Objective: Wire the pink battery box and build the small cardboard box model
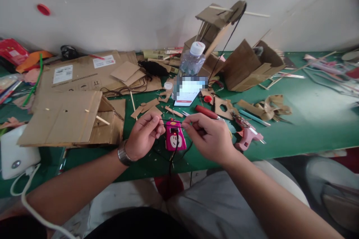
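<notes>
A thin black string (170, 122) is stretched between my two hands above the table. My left hand (144, 134), with a metal watch (125, 154) on its wrist, pinches one end between thumb and fingers. The other end sits in the pinch of my right hand (209, 134). Below and between them lies a pink power strip (176, 142) with a black plug in it and a small red light. Just beyond my right hand are a red-handled screwdriver (206, 112) and a pink glue gun (248, 134).
A cardboard house shape (64, 119) with sticks stands left. Behind are a clear bottle (192, 63), a phone (186, 93) and a cardboard tower (215, 26) with a black cord. An open cardboard box (249, 67) leans at right. Cardboard scraps (148, 105) litter the green table (303, 127).
</notes>
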The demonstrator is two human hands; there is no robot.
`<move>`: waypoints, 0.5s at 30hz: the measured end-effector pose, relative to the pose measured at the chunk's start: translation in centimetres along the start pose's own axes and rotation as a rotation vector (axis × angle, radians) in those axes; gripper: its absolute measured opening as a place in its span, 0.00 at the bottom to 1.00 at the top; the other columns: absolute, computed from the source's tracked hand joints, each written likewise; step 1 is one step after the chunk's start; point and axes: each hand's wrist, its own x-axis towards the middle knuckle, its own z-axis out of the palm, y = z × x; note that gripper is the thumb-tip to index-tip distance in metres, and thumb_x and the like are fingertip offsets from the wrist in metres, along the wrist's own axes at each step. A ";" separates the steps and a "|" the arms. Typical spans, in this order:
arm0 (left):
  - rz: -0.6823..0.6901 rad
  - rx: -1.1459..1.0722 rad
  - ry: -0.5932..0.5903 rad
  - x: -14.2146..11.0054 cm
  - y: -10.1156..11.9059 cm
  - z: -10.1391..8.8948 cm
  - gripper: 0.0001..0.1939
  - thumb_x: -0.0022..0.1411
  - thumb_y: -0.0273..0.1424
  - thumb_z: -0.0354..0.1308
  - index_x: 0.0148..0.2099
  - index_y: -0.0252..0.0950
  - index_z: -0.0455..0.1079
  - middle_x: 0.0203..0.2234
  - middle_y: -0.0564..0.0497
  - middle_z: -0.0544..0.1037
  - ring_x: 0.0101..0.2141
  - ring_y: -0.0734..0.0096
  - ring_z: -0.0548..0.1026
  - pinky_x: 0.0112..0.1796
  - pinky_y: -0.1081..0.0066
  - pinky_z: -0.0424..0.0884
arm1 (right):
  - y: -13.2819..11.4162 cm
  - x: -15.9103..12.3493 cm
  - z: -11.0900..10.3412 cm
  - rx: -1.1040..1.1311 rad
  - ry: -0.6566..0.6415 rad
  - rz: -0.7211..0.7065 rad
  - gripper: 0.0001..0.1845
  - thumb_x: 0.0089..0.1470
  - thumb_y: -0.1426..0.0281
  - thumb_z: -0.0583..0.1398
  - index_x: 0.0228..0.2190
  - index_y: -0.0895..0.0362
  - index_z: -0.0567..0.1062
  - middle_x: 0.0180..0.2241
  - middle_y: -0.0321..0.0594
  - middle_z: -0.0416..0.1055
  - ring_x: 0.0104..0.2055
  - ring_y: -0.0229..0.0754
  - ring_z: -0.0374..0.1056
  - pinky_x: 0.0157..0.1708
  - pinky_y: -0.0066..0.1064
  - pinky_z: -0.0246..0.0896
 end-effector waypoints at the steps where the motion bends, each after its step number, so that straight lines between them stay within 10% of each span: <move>1: -0.004 0.015 -0.016 0.0 0.0 -0.1 0.18 0.61 0.42 0.72 0.33 0.35 0.72 0.24 0.55 0.70 0.25 0.78 0.66 0.26 0.74 0.61 | 0.0 0.0 0.0 -0.002 0.007 0.002 0.05 0.66 0.71 0.62 0.36 0.57 0.77 0.21 0.29 0.69 0.18 0.29 0.59 0.19 0.22 0.54; 15: 0.073 0.478 -0.307 -0.6 -0.6 -1.0 0.22 0.74 0.46 0.57 0.34 0.34 0.74 0.27 0.49 0.76 0.28 0.72 0.72 0.32 0.70 0.68 | -0.8 0.1 -0.6 0.075 0.079 0.004 0.06 0.64 0.70 0.62 0.33 0.56 0.75 0.20 0.30 0.69 0.17 0.30 0.61 0.16 0.22 0.55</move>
